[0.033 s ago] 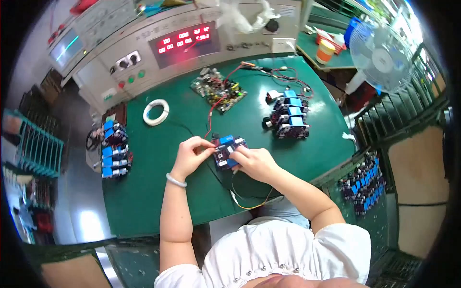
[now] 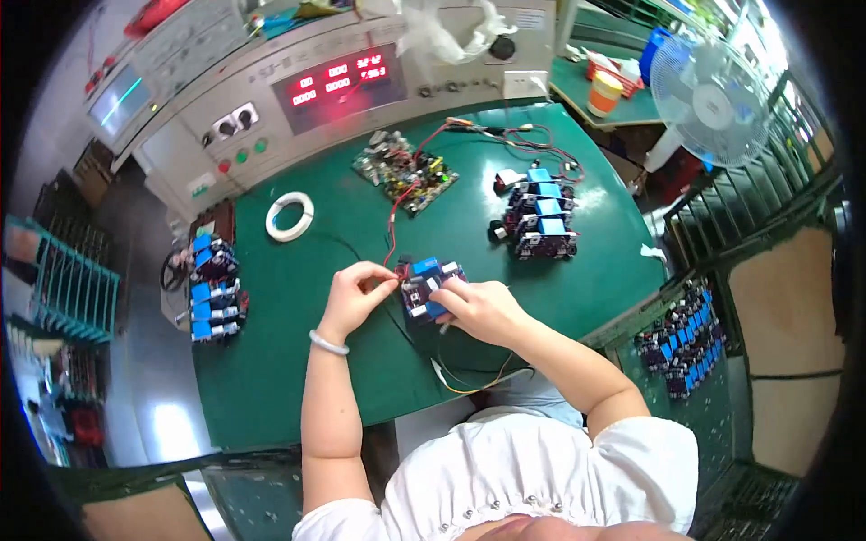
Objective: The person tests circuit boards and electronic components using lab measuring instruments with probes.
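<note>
A small circuit board with blue blocks [image 2: 425,267] lies on the green table in front of me. My left hand [image 2: 354,299] pinches the end of a red wire [image 2: 392,242] at the board's upper left corner, thumb and forefinger together. The wire runs back to a larger populated board [image 2: 408,171] farther up the table. My right hand [image 2: 483,310] grips the small board's right side, and its fingers cover part of the components. A thin cable [image 2: 469,390] trails from beneath my right hand toward the near table edge.
Similar blue-block boards stand at the right [image 2: 544,216], at the left edge [image 2: 214,307] and on a lower surface [image 2: 681,347]. A white tape roll [image 2: 290,216] lies at left. Behind is a test bench with a red display [image 2: 336,81]; a fan [image 2: 713,106] stands at right.
The whole view has shifted very slightly. Both hands keep nearly the same place at the small board, with the left fingers still at the red wire's end.
</note>
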A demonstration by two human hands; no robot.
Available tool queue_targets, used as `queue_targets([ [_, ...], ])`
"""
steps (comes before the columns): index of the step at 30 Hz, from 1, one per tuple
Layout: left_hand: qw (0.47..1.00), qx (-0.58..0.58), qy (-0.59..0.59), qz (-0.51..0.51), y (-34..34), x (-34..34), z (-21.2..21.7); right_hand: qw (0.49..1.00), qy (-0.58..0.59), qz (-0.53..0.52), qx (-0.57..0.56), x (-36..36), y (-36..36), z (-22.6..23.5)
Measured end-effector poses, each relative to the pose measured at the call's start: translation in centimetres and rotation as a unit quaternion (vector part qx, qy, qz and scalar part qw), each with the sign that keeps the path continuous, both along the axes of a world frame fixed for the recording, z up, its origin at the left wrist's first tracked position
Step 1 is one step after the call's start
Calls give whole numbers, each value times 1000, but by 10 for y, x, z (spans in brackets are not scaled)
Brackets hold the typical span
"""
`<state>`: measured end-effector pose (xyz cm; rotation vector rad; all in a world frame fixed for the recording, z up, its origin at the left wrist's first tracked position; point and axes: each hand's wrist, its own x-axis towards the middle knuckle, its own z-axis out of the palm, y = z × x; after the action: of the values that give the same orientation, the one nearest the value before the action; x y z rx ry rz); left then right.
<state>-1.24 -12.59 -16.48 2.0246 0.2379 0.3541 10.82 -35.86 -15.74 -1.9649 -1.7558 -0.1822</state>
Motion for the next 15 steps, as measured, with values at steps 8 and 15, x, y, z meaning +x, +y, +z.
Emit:
queue_targets([
  [8, 969, -206, 76, -114, -12, 0, 21, 990, -36, -107, -83, 40, -89, 46],
  [15, 975, -207, 35, -72, -3, -1, 16, 979, -97, -170, -56, 83, -110, 42],
])
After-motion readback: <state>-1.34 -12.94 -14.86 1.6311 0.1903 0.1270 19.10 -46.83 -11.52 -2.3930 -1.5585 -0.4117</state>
